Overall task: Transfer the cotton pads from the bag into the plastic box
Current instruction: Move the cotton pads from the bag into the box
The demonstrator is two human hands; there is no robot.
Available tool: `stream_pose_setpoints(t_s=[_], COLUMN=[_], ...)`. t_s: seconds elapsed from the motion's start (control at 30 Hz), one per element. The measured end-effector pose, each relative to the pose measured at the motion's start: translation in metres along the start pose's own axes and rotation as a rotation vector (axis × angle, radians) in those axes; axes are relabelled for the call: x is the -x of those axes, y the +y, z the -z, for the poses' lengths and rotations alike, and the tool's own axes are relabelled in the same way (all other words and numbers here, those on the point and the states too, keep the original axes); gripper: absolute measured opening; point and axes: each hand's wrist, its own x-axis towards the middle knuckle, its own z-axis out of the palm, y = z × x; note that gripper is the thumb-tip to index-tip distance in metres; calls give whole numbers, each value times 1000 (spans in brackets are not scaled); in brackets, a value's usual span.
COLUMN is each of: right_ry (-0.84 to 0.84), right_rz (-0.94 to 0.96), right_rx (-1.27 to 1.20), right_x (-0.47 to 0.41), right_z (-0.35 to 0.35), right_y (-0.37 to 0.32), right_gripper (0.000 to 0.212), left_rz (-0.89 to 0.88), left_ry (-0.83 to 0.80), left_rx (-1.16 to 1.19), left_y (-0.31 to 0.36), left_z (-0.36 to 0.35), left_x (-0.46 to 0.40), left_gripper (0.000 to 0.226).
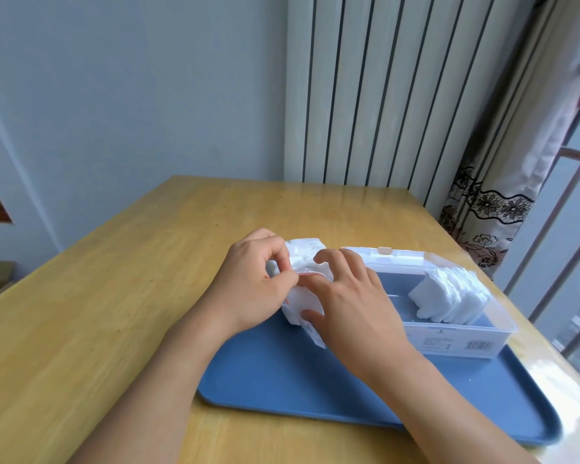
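A clear bag of white cotton pads (303,254) stands on the left end of a blue tray (282,373). My left hand (252,283) pinches the bag's red-lined top edge. My right hand (345,296) lies over the bag's right side with its fingers spread and its thumb against the bag's lower front. To the right on the tray sits the clear plastic box (496,333) with its lid swung back. A row of white pads (449,296) leans in the box's right half, and the left half shows the blue tray through its bottom.
The tray lies on a wooden table (98,313). Behind the table rises a white ribbed radiator (382,95). A patterned curtain (489,212) and a window railing (566,195) are at the right.
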Motion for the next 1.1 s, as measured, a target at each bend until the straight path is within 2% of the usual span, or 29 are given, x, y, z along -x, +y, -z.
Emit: stream_pose_setpoints(t_s=[0.17,0.33,0.5,0.63,0.7,0.77,0.87,0.93,1.03,1.1], right_ry=[4,12,34,56,12,-41,-46,-29,-61,-14], right_rz=[12,21,-23,-101,-159,-198,-265,-289,-275,-274], right_rx=[-108,-310,-870,-1413,-1555,-1620,-1632,-1606,-1557,-1490], right_x=[3,4,6,4,4,5,5,4,3,2], right_z=[2,9,38,55,60,62,59,59,62,60], right_y=[2,6,14,22,22,22,21,23,26,24], right_gripper=[34,29,33,33,41,55,67,60,51,52], left_rz=[-1,-12,5,40,19,-28,-42,1,56,57], left_ry=[-25,21,40,-78,-104,-117,-251,-304,-260,-226], left_rx=[-30,-107,-69,-21,62,311,633,681,606,539], left_y=[-3,-11,-18,-12,-5,6,18,23,24,24], left_z=[1,2,7,6,8,9,10,7,0,-5], left_x=[0,-2,-5,-2,1,3,9,12,11,11], left_gripper=[12,22,32,22,35,46,54,57,61,50])
